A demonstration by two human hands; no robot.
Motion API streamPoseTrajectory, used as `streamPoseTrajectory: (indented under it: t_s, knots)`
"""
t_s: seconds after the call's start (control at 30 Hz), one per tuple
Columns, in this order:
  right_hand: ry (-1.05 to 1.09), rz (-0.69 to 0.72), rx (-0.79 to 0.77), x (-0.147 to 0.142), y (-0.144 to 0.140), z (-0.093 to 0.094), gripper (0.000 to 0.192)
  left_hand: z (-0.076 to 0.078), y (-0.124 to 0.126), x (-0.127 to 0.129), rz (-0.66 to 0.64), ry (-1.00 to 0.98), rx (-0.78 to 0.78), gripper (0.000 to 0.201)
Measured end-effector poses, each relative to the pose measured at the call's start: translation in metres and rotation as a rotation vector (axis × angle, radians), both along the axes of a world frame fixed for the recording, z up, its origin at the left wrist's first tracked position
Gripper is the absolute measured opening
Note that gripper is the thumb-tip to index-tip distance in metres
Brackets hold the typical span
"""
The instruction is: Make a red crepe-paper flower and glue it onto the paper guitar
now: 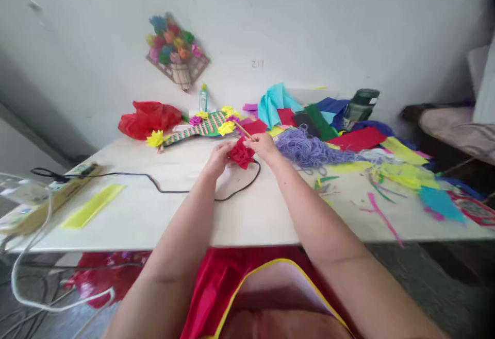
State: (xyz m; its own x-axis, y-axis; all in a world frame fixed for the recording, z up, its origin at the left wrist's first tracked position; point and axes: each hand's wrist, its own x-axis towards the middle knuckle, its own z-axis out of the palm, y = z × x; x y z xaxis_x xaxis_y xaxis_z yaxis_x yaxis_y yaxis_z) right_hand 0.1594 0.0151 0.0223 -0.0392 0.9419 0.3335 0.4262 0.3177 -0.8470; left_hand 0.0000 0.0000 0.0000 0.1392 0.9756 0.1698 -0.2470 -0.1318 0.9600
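A red paper flower (242,154) is held above the white table between my two hands. My left hand (221,156) grips its left side with the fingers closed. In my right hand (263,146) is a thin wooden stick (244,131), pinched at its lower end and pointing up and left; this hand also touches the flower's right edge. Just beyond lies a green woven piece (204,126) with yellow and purple paper flowers on it. A dark cable (242,189) loops on the table below the flower.
Purple yarn (305,148) and coloured paper sheets (359,138) cover the right side, with scraps nearer the front. A red plastic bag (150,119) sits at back left. A power strip (58,195) and a yellow strip (94,205) lie left. A flower basket decoration (180,55) hangs on the wall.
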Motion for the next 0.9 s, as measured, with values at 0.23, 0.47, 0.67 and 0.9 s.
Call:
streamPoseTrajectory:
  t_s: [0.23, 0.47, 0.67, 0.9]
  knots:
    - [-0.037, 0.061, -0.001, 0.001, 0.0, -0.004, 0.026, -0.006, 0.004, -0.002, 0.04, 0.028, 0.02, 0.025]
    - [-0.057, 0.174, 0.001, 0.002, -0.002, -0.006, 0.028, -0.005, 0.005, -0.004, 0.112, 0.117, -0.015, 0.021]
    - [-0.114, 0.129, 0.001, 0.002, 0.0, -0.007, 0.032, -0.001, 0.002, -0.002, 0.159, 0.123, -0.004, 0.021]
    - [-0.105, 0.147, 0.047, 0.01, -0.004, 0.003, 0.041, -0.002, 0.003, -0.005, 0.212, 0.138, 0.035, 0.024]
